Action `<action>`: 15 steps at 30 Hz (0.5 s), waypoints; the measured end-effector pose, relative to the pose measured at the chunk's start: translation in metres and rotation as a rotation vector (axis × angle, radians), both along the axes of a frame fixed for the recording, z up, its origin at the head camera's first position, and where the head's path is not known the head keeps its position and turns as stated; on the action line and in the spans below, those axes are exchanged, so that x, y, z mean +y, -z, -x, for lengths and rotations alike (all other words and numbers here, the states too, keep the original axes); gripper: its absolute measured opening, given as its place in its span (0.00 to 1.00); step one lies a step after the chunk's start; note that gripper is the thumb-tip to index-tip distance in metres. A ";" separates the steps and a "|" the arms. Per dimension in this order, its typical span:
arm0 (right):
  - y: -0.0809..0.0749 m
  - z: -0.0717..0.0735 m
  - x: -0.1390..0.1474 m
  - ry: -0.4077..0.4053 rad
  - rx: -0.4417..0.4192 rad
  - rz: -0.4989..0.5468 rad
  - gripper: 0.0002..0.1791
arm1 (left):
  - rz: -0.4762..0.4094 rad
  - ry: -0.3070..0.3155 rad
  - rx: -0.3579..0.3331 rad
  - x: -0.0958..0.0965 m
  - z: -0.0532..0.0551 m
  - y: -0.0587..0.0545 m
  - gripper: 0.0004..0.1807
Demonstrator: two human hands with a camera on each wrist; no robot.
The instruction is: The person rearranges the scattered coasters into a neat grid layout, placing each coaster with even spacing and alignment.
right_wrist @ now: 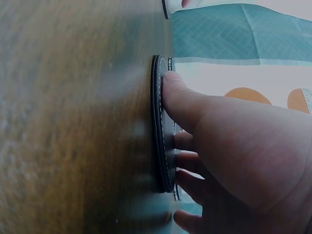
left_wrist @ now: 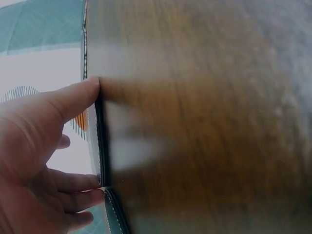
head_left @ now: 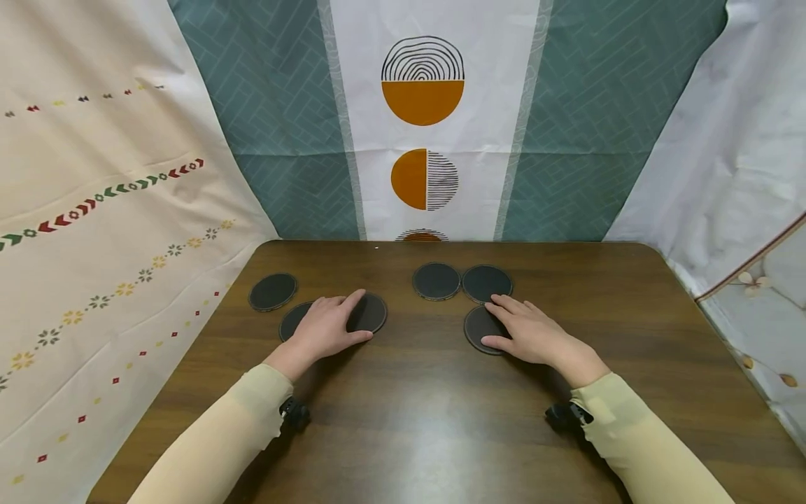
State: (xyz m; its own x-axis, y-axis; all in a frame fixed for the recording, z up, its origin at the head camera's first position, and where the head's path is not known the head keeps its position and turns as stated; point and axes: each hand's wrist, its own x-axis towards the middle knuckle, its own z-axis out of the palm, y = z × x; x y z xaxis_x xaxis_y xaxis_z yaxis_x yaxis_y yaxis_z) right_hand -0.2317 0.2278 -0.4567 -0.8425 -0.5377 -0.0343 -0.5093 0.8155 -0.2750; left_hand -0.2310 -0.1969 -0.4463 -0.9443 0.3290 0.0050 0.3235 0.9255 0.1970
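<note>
Several round, dark coasters with stitched rims lie flat on the table. My left hand (head_left: 324, 326) rests over a coaster (head_left: 376, 315), thumb at its near rim and index finger at its far rim. Partly under that hand is another coaster (head_left: 291, 322); in the left wrist view their rims meet beside my fingertips. My right hand (head_left: 532, 334) lies on the right side of a coaster (head_left: 476, 330), thumb on its top near the front and fingers reaching its far rim. Right behind it sits a coaster (head_left: 488, 282), close against its neighbour, a further coaster (head_left: 436, 281).
A lone coaster (head_left: 273, 291) lies at the table's far left. The brown wooden table (head_left: 403, 406) ends at a patterned curtain (head_left: 434, 140), with a cream cloth (head_left: 113, 210) on the left and a white cloth (head_left: 737, 175) on the right.
</note>
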 end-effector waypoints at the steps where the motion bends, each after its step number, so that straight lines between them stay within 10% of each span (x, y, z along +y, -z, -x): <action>1: -0.001 0.000 0.000 -0.001 -0.003 0.000 0.45 | 0.003 0.001 0.002 0.000 0.000 -0.001 0.53; 15: 0.000 0.000 0.000 0.005 -0.017 -0.004 0.45 | -0.005 0.012 0.080 0.009 0.000 -0.001 0.51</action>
State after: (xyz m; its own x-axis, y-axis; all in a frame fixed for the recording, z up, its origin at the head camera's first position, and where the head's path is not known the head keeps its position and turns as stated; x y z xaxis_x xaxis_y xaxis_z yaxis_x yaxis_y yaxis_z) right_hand -0.2318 0.2280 -0.4571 -0.8444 -0.5333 -0.0507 -0.5006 0.8191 -0.2801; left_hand -0.2305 -0.1878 -0.4457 -0.9368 0.3401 0.0817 0.3494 0.9205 0.1751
